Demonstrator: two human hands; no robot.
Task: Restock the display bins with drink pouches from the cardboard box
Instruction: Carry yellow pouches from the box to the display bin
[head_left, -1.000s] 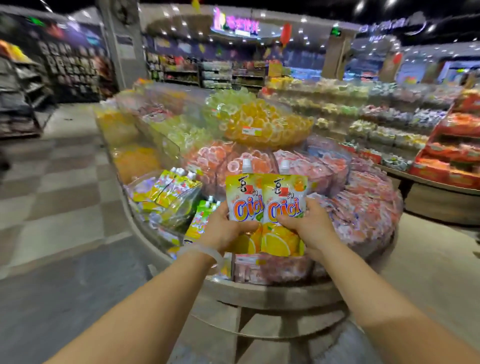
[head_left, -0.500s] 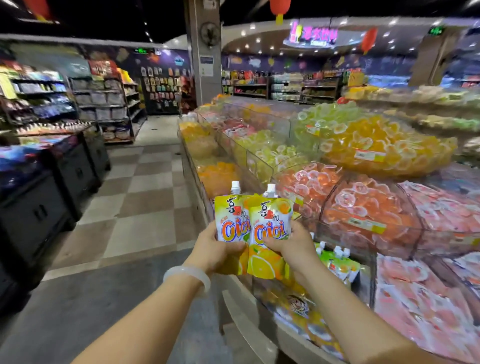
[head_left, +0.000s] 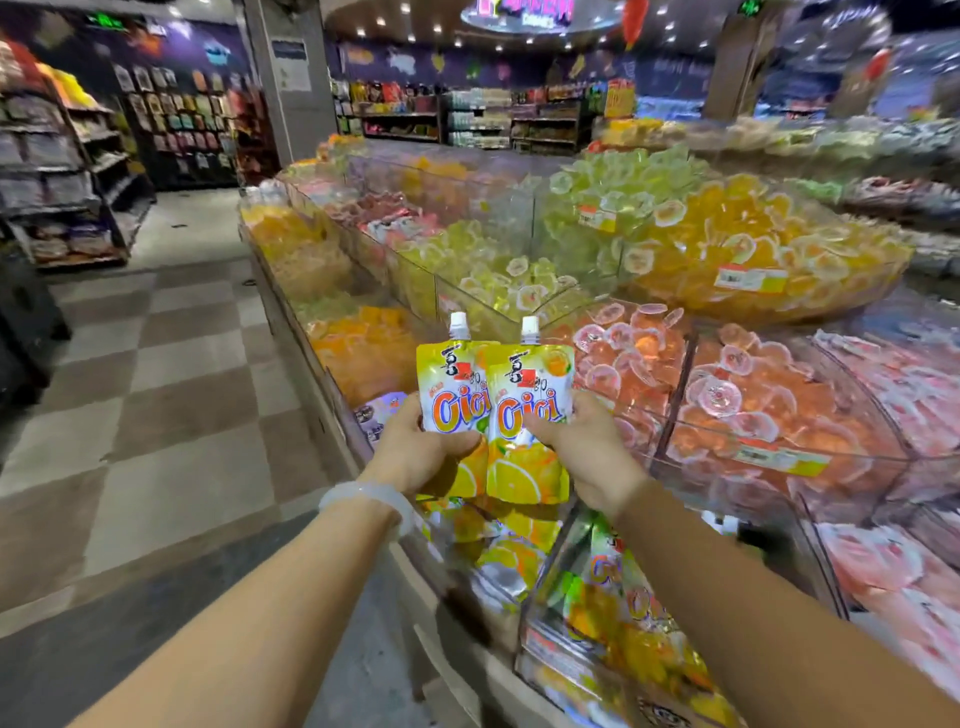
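Two yellow-orange drink pouches with white caps stand upright side by side in front of me. My left hand (head_left: 418, 449) grips the left pouch (head_left: 451, 387) at its lower half. My right hand (head_left: 584, 449) grips the right pouch (head_left: 530, 410), which overlaps the left one slightly. Both hover above a clear display bin (head_left: 540, 639) at the front edge of the stand, which holds more pouches of the same kind (head_left: 608, 597) lying flat. The cardboard box is out of view.
The tiered display stand (head_left: 322, 358) runs away ahead and to the right, with clear bins of orange, yellow, green and pink jelly cups. A checkered aisle floor (head_left: 156, 374) lies to the left, with shelving (head_left: 62, 171) and a pillar (head_left: 291, 78) beyond.
The view has swung left along the stand and closer to it. Both hands keep the two pouches together, now over the front bin of matching pouches.
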